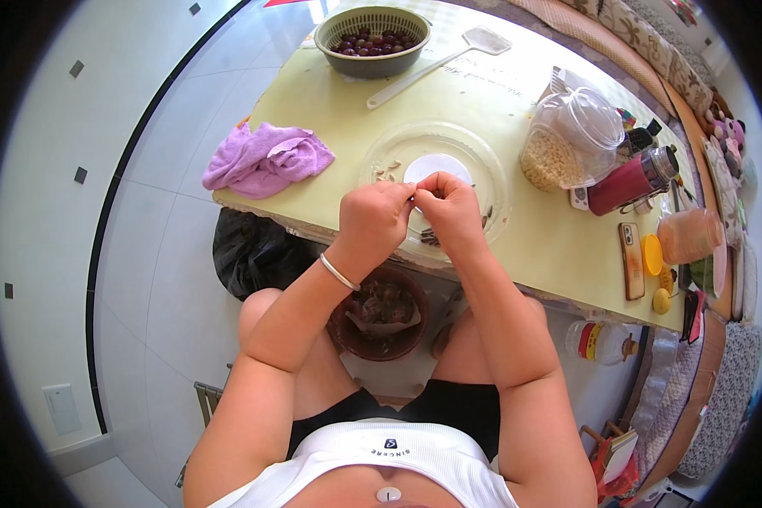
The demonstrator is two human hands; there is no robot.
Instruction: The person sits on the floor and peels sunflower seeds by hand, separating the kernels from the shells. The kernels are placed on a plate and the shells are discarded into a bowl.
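My left hand (371, 217) and my right hand (452, 213) meet fingertip to fingertip over a round clear plastic tray (493, 161). Both are closed in a pinch at a small dark piece, too small to name. Under them, part of a white disc (440, 166) shows in the middle of the tray. Small pale bits (388, 173) lie on the tray's left side. Several dark slender pieces, like seeds in their shells (430, 238), are on its near right part, partly behind my right hand.
A colander of grapes (372, 41), a white spatula (440, 66) and a purple towel (267, 161) rest on the table. To the right are a clear jar of pale kernels (552, 159), a dark red flask (632, 183) and a phone (632, 261). Between my knees stands a waste bin (416, 330).
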